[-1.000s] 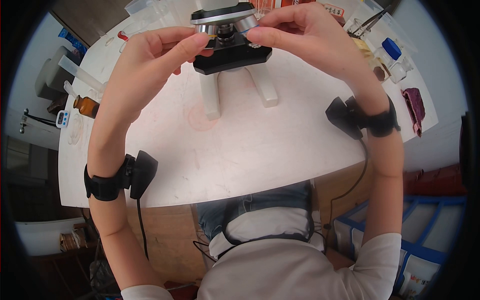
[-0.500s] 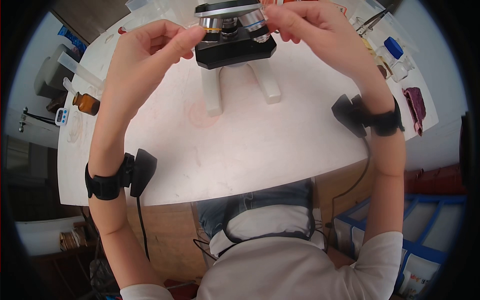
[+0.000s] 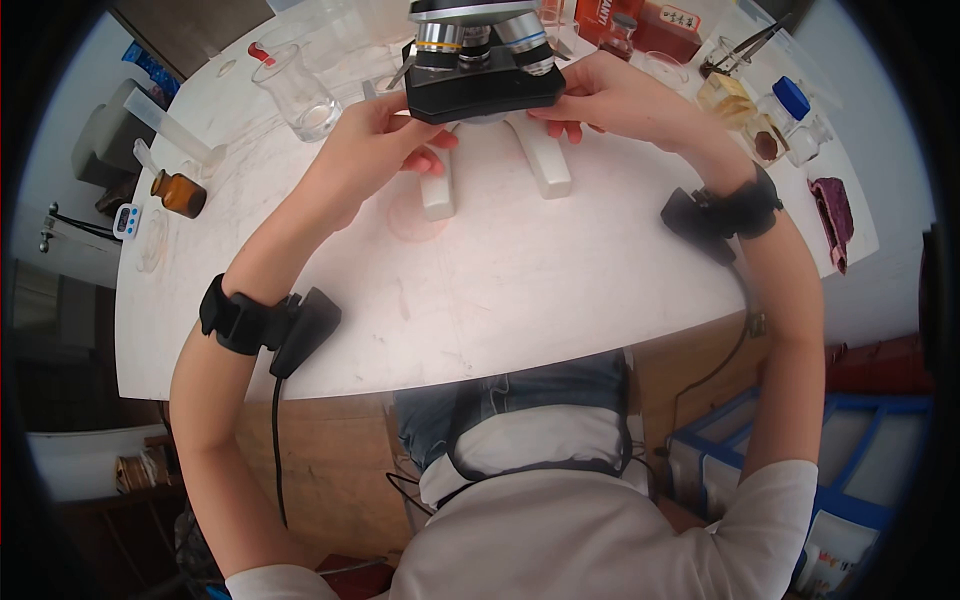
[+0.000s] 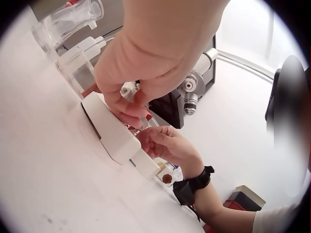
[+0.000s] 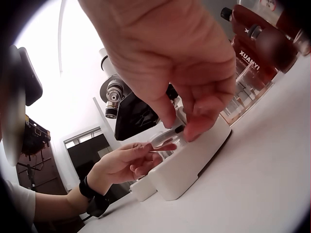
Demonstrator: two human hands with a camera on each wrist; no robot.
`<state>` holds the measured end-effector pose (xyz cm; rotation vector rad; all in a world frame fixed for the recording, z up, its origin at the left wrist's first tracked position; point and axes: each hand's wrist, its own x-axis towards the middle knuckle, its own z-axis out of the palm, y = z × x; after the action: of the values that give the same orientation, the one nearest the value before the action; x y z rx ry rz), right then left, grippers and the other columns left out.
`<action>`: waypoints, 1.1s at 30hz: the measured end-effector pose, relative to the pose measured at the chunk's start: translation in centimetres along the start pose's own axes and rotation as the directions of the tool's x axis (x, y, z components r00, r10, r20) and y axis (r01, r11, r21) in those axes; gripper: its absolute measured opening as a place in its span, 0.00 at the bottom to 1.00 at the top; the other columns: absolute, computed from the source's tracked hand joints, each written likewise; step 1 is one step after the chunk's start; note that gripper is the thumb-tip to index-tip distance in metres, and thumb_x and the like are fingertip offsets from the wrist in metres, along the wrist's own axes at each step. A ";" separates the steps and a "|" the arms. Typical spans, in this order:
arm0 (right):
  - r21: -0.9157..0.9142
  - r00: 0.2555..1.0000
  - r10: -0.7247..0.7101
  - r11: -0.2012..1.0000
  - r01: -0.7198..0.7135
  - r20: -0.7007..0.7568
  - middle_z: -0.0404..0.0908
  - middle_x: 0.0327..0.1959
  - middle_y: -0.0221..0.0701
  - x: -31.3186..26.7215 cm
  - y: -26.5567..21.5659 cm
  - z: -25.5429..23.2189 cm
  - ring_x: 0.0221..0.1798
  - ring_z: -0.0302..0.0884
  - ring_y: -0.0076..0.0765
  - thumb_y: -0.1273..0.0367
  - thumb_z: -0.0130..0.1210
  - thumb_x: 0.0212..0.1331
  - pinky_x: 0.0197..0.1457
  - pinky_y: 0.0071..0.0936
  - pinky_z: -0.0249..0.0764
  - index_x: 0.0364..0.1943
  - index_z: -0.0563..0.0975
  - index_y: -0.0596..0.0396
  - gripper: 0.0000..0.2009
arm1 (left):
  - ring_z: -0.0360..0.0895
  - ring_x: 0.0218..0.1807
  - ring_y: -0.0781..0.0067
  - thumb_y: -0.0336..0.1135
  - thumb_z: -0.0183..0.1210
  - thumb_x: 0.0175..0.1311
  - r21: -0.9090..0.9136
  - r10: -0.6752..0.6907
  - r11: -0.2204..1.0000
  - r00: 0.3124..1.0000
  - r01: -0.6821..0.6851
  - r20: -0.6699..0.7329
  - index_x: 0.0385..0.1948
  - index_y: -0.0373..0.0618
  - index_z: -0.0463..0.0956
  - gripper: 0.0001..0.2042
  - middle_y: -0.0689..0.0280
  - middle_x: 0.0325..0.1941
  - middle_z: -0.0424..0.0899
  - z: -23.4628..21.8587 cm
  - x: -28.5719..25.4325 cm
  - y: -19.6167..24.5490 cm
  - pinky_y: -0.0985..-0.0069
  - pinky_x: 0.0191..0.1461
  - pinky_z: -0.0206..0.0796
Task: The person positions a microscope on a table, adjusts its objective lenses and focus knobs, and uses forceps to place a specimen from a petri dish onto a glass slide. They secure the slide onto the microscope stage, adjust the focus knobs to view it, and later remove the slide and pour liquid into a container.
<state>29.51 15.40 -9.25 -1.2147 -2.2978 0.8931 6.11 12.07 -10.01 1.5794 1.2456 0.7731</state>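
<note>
A microscope with a black stage [image 3: 485, 92] and pale forked base [image 3: 548, 170] stands at the top centre of the head view. Beneath the stage, both hands reach in from opposite sides to a round mirror [image 5: 166, 139]. The left hand [image 3: 372, 150] pinches the mirror's edge, with its other fingers curled below; its hold is partly hidden. From the other side, the right hand [image 3: 630, 100] has thumb and fingers on the mirror's mount, seen best in the right wrist view. Silver objective lenses [image 3: 525, 38] hang above the stage.
A glass beaker [image 3: 312, 108] and brown bottle [image 3: 180, 194] stand left of the microscope. Blue-capped jar [image 3: 790, 98], yellowish blocks [image 3: 727, 97] and a folded purple cloth [image 3: 830, 215] lie to the right. Red boxes [image 3: 668, 38] stand behind.
Both hands have dropped from beside the objective lenses to below the stage, nearer the base. The microscope appears slightly higher and further right in the head view.
</note>
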 end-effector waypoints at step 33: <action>0.407 0.963 0.145 0.884 -0.229 0.227 0.77 0.19 0.31 2.4 0.1 -0.3 0.20 0.73 0.21 0.75 0.52 0.47 0.24 0.17 0.62 0.23 0.77 0.62 0.04 | 0.71 0.25 0.90 0.28 0.52 0.60 -0.426 -0.208 0.870 0.968 0.248 0.139 0.37 0.43 0.73 0.06 0.73 0.28 0.77 -1.0 2.5 -0.6 0.92 0.27 0.63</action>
<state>28.39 17.58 -9.03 -1.2029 -1.9795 1.5551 5.75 14.74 -10.39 1.0631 1.0743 0.7590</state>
